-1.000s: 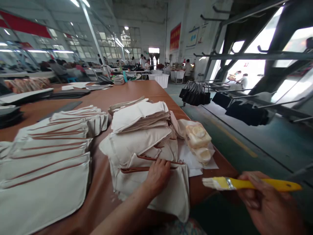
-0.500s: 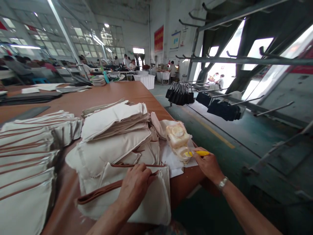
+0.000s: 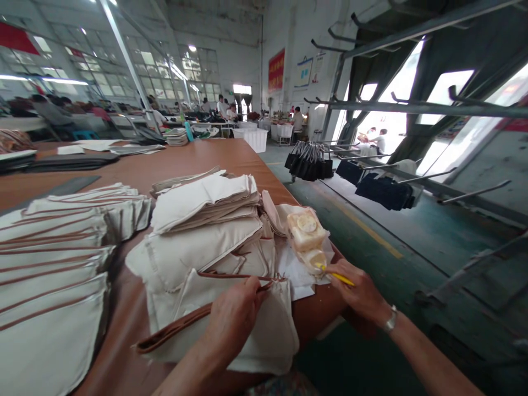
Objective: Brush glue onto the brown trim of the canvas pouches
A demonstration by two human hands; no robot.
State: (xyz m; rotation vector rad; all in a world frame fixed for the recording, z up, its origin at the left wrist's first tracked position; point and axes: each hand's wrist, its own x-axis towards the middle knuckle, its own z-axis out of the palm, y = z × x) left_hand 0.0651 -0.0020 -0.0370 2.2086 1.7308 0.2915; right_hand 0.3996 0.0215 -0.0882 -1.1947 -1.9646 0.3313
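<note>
My left hand (image 3: 237, 316) pinches the brown-trimmed edge of a cream fabric piece (image 3: 276, 333) at the table's front edge. A yellow-handled brush (image 3: 342, 279) is gripped in my right hand (image 3: 358, 289); its tip is in the open mouth of a cut plastic container (image 3: 308, 231) smeared with a pale, glue-like substance. White paper (image 3: 299, 275) lies under the container. Behind my left hand stands a pile of cream fabric pieces (image 3: 202, 201).
Overlapping cream pieces with brown trim (image 3: 53, 291) cover the left of the brown table (image 3: 231, 154). A metal rack (image 3: 412, 107) with dark bags (image 3: 383, 190) stands at the right. People sit farther back.
The brush has tilted, with its tip lower in the container's mouth. My left hand has raised the edge of the fabric piece slightly. The whole view has shifted a little.
</note>
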